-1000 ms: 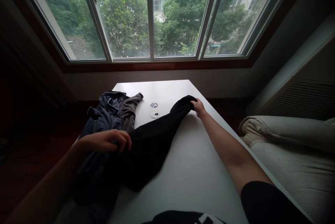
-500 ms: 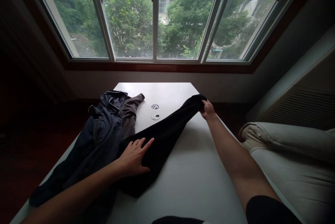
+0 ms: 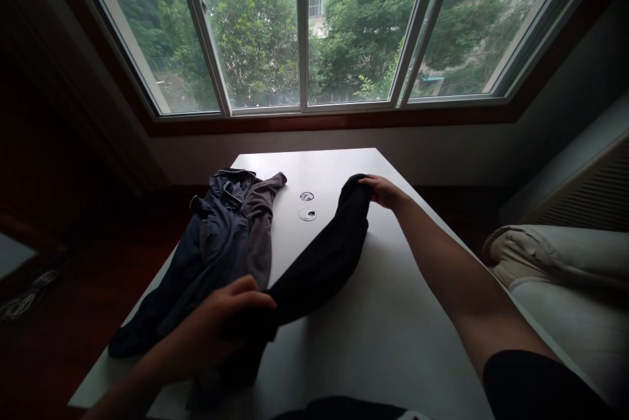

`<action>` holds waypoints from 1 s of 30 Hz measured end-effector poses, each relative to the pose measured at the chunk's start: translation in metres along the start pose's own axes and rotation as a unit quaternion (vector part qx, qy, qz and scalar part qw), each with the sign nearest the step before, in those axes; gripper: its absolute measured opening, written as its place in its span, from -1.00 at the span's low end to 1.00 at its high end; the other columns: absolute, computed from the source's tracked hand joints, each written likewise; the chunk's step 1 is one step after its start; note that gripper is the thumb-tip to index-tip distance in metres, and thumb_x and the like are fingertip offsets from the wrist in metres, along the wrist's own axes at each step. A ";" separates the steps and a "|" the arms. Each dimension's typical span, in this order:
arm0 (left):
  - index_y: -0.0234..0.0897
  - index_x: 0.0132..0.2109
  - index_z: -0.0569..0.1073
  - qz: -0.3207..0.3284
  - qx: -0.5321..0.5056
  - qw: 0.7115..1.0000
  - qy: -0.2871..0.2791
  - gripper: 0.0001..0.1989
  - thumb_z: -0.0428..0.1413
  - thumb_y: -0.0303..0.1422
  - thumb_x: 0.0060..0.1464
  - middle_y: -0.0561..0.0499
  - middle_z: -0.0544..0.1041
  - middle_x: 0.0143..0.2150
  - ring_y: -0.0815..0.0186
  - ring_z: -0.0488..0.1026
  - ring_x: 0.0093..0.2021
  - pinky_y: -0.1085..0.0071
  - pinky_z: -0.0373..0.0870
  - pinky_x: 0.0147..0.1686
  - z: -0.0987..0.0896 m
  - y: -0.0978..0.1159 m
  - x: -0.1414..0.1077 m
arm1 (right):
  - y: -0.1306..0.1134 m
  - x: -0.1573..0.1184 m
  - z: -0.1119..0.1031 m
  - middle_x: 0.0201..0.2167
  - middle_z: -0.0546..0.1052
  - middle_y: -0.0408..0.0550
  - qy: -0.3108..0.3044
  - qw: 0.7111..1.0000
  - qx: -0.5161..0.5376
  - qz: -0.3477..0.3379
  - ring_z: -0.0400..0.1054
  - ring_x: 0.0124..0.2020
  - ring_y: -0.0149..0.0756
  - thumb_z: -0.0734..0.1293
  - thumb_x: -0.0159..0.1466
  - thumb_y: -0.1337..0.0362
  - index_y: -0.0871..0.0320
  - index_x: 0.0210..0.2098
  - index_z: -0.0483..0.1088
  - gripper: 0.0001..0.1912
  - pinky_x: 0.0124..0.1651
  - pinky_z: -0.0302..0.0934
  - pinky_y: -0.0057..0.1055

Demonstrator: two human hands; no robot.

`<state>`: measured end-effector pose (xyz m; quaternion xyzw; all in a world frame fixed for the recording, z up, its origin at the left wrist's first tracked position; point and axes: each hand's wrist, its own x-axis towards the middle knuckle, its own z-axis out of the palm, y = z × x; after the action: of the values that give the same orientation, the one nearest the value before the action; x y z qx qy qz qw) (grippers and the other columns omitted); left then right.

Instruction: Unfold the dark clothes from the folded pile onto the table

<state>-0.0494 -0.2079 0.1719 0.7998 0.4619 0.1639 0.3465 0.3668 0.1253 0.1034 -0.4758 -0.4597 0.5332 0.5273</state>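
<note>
A long black garment (image 3: pixel 319 269) stretches slantwise over the white table (image 3: pixel 383 315); its exact kind does not show. My right hand (image 3: pixel 386 191) pinches its far end, a little above the tabletop. Nearer to me, my left hand (image 3: pixel 230 315) is closed around the cloth lower down, and a dark length hangs below that grip. Between the hands the fabric sags. To the left lies a crumpled blue-grey jacket (image 3: pixel 223 230) with a pale-edged collar and a brown-grey sleeve, partly hidden by my left hand.
Two round fittings (image 3: pixel 307 214) are set in the tabletop near its far end. A window (image 3: pixel 304 109) rises beyond the table. At the right stands a pale cushioned seat (image 3: pixel 565 276), and cables (image 3: pixel 34 299) lie on the floor at the left.
My left hand has gone from lying spread on the black garment to gripping it. The cloth has been lifted and now sags between both hands. The view has shifted slightly.
</note>
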 end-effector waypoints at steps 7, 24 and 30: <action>0.09 -0.01 0.46 -0.047 0.194 0.930 0.307 -0.73 0.13 -0.14 0.13 0.09 0.43 0.10 0.06 0.43 0.09 0.13 0.51 0.03 -0.084 -0.027 -0.053 | -0.035 0.010 0.115 0.07 0.55 -0.12 -0.198 0.965 0.126 -0.121 0.46 0.10 -0.24 0.49 0.26 0.19 -0.09 0.20 0.27 -0.43 0.12 0.41 -0.14; -0.06 0.27 0.43 0.048 0.120 0.990 0.059 -0.59 0.09 -0.16 0.34 -0.08 0.36 0.34 0.07 0.34 0.31 0.18 0.29 0.31 -0.033 -0.016 0.059 | 0.082 -0.037 0.084 -0.27 0.61 -0.05 -0.163 0.938 -0.305 -0.015 0.47 -0.18 -0.20 0.42 0.24 0.18 0.11 -0.21 0.56 -0.83 -0.14 0.31 -0.35; -0.18 0.16 0.51 0.085 0.195 0.976 0.036 -0.65 0.14 -0.20 0.29 -0.18 0.37 0.29 0.01 0.35 0.26 0.11 0.24 0.31 0.006 -0.041 0.185 | 0.104 -0.074 0.067 0.00 0.55 0.11 -0.101 0.830 -0.526 -0.155 0.37 0.07 -0.04 0.33 0.33 0.22 0.11 -0.15 0.55 -0.82 0.13 0.21 -0.21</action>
<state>0.0249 -0.0393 0.1282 0.8821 0.4272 0.1278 0.1516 0.2864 0.0503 0.0102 -0.5474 -0.7887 0.1674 0.2241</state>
